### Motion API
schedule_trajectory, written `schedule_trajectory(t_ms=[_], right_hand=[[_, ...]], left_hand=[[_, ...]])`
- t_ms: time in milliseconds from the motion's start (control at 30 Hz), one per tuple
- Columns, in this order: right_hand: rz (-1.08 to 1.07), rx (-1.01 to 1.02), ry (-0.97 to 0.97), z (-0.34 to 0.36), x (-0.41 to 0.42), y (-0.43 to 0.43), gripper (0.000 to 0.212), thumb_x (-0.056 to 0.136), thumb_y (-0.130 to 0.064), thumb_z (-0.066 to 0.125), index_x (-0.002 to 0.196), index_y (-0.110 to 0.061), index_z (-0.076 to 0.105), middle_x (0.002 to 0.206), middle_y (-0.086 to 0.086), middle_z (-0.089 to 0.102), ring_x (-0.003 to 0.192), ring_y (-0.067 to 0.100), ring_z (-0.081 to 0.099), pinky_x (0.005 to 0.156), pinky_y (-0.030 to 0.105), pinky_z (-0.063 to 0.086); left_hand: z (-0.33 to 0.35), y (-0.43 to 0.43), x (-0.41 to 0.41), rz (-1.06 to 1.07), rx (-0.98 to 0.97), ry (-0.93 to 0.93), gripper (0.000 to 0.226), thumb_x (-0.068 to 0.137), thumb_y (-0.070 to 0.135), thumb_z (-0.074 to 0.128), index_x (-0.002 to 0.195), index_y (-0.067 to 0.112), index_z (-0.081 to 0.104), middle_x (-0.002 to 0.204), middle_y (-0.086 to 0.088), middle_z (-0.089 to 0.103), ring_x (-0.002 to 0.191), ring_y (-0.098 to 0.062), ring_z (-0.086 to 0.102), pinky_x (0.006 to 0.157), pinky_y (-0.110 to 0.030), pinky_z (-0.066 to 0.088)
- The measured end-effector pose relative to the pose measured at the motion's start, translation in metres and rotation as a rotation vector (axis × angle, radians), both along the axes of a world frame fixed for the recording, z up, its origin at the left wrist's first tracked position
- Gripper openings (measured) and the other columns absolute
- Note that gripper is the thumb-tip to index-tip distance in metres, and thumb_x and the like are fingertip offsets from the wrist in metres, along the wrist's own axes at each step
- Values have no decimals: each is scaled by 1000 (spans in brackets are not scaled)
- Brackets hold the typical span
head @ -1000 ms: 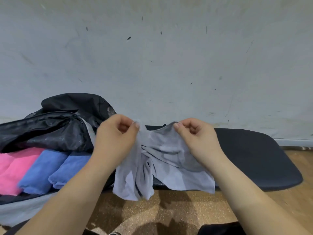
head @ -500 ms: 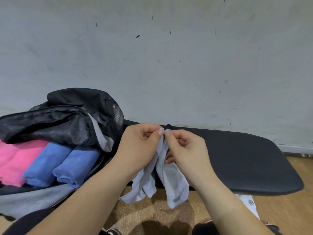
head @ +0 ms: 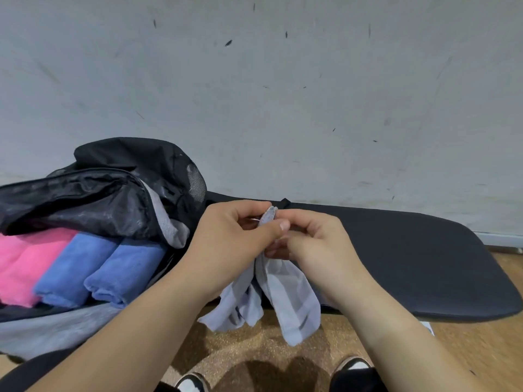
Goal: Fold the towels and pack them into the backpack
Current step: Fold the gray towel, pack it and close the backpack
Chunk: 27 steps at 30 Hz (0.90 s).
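Both hands were up over the near edge of the black bench (head: 424,264), roughly mid-length. Left hand (head: 235,236) and right hand (head: 317,250) were touching each other, fingers curled. Each was pinching the top edge of the grey towel (head: 291,304) between thumb and fingers. A small tip of the towel stuck out above the thumbs. The rest hung bunched in two lobes past the bench's near edge, over the floor (head: 254,352), resting on nothing.

Backpack (head: 113,188) lay open at the bench's left end, its black flap humped up toward the wall (head: 283,94). Inside it, side by side and touching: pink towel (head: 19,267) furthest left, then a blue towel (head: 68,267), then a second blue towel (head: 127,267) nearest the hands. All three were rolled or folded, ends facing the near edge. Grey lining showed at the pack's mouth and under the rolls.

Two shoes (head: 192,381) were on the floor below the hanging towel.
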State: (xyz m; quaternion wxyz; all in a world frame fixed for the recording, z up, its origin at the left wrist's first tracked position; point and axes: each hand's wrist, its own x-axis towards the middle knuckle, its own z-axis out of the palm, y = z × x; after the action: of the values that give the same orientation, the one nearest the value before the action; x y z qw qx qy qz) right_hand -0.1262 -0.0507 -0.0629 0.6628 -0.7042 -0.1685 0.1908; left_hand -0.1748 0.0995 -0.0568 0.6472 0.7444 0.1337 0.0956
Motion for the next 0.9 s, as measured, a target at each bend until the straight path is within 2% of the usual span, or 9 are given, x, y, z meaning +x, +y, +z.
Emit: schedule_trajectory(t_ms=[100,200,367,500,567,633,700,767,900], right_hand=[[37,0,55,0,2,-1,61,84,23,44,103,-21,82,95,13,80,90,28,79,83,33,63],[-78,-51,-16,-5,10,-8,40,89,13,60,106,-18,79,102,12,76,87,22,76,81,33,63],[83,-112,-149,-5,20,-29,55,82,-15,84,132,-33,67,134,-11,69,131,9,60,112,40,46],[210,26,-191,4,10,-43,29,77,-3,87,98,6,67,126,-2,75,128,13,64,104,29,50],[227,2,-215,6,5,-48,37,75,-2,89,81,9,54,121,0,76,131,12,62,106,34,49],[209,-72,-218,6,6,-51,46,77,-8,91,75,4,46,91,14,72,100,15,69,84,43,55],[149,-271,-269,6,9,-56,53,75,-23,94,74,-3,45,69,10,51,67,11,53,60,39,44],[108,-445,-326,6,16,-64,53,75,-34,93,76,-6,48,66,1,48,62,9,45,59,31,36],[68,-567,-296,3,28,-86,31,81,-37,87,85,-18,64,83,1,73,73,8,66,67,29,50]], left_hand=[[1,2,-3,46,52,-13,17,88,10,81,102,20,83,92,5,83,92,-11,79,91,-41,64],[5,4,-4,39,53,-19,14,96,12,72,99,19,84,93,5,82,94,-11,77,93,-39,62],[21,7,-17,-202,-32,-107,16,102,7,62,100,12,76,94,-1,80,89,-12,75,79,-23,58],[33,16,-26,-250,-148,-214,15,95,20,64,93,27,77,91,-8,74,84,-18,67,74,-25,57],[33,17,-26,-214,-159,-242,16,94,21,62,92,29,77,90,-9,70,81,-18,63,71,-23,54],[32,15,-25,-166,-134,-273,15,99,16,64,94,26,76,88,-7,70,79,-13,63,69,-19,53],[30,14,-25,-105,-101,-301,18,103,10,61,97,21,74,87,-3,71,79,-10,62,71,-17,52],[30,17,-23,-32,-54,-312,19,104,9,59,100,21,73,87,2,71,81,-8,61,75,-18,50],[27,26,-18,88,-36,-284,22,105,10,58,98,25,73,87,1,71,83,-15,61,80,-32,49]])
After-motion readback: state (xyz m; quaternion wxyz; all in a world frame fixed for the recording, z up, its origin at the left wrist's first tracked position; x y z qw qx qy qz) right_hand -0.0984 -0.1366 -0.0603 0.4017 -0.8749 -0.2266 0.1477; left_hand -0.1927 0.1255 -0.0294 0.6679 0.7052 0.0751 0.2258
